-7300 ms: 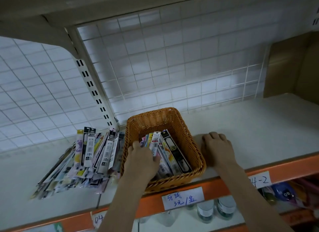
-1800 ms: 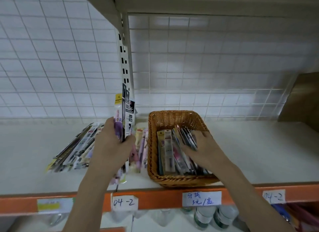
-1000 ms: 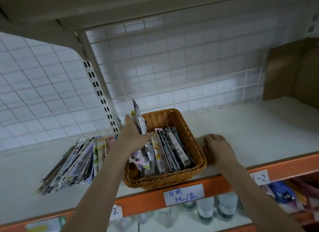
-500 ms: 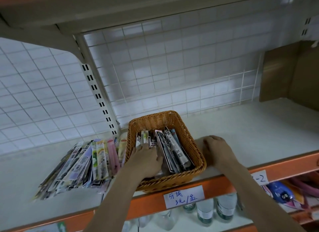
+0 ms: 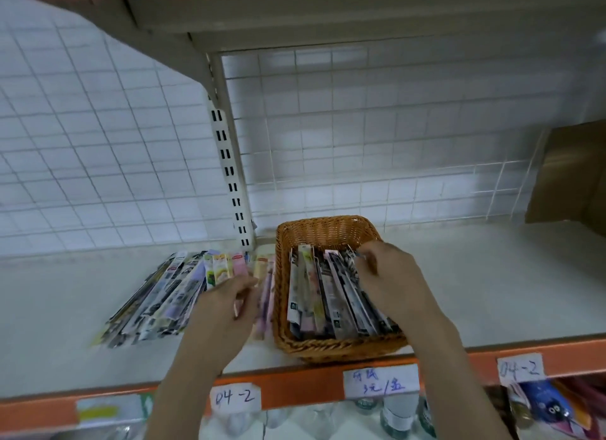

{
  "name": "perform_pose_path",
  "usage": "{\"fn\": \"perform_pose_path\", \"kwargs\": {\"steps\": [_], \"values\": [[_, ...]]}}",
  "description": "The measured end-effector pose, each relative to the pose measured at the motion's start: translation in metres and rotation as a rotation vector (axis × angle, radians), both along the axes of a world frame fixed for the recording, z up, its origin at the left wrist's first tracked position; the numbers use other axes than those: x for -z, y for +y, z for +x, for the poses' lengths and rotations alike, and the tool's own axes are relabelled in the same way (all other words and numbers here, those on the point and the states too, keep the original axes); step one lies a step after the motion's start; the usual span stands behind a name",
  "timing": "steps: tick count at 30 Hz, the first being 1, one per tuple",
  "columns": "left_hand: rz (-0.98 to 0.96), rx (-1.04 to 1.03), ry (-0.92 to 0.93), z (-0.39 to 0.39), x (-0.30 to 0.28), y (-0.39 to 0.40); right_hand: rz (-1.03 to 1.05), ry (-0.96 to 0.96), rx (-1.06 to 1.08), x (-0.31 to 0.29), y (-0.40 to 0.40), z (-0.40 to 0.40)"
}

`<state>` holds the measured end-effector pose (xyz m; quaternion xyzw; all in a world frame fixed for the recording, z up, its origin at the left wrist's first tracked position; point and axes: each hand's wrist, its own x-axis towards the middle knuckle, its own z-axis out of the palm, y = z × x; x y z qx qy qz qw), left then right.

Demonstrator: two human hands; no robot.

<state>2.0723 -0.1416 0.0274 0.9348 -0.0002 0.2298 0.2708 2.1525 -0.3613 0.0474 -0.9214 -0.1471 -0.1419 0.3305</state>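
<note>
A woven brown basket [image 5: 328,230] stands at the front of a white shelf [image 5: 492,285]. Several long flat packets [image 5: 314,295] stand on edge inside it. My right hand [image 5: 393,285] is in the basket's right half, its fingers curled on the upper ends of the rightmost packets. More packets [image 5: 170,292] lie fanned out on the shelf to the left of the basket. My left hand [image 5: 226,311] is at the right end of that pile, thumb and fingers pinching pink packets [image 5: 267,295]; it is motion-blurred.
A white wire grid [image 5: 360,128] backs the shelf, with a slotted upright [image 5: 229,177] behind the pile. A brown cardboard box [image 5: 570,177] stands at the far right. The orange shelf edge [image 5: 295,387] carries paper labels; bottles and packets sit on the shelf below.
My left hand has come out of the basket and gone left to the loose pile. My right hand has moved from the shelf beside the basket into it.
</note>
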Motion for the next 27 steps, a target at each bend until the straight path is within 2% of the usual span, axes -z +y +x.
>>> {"fn": "perform_pose_path", "kwargs": {"steps": [8,15,21,24,27], "values": [[-0.047,-0.198,-0.045,-0.029,0.011,0.087,-0.051,-0.075,-0.205,0.000,0.097,-0.033],[-0.121,-0.407,-0.060,-0.055,0.016,0.175,-0.098,0.045,-0.280,0.014,0.177,-0.038],[-0.115,-0.430,-0.007,-0.060,0.025,0.228,-0.250,0.229,-0.067,0.034,0.218,-0.019],[-0.132,-0.402,0.018,-0.053,0.030,0.244,-0.254,0.304,0.036,0.041,0.224,-0.012],[-0.134,-0.333,0.032,-0.042,0.035,0.251,-0.162,0.429,0.095,0.041,0.227,-0.018]]}}
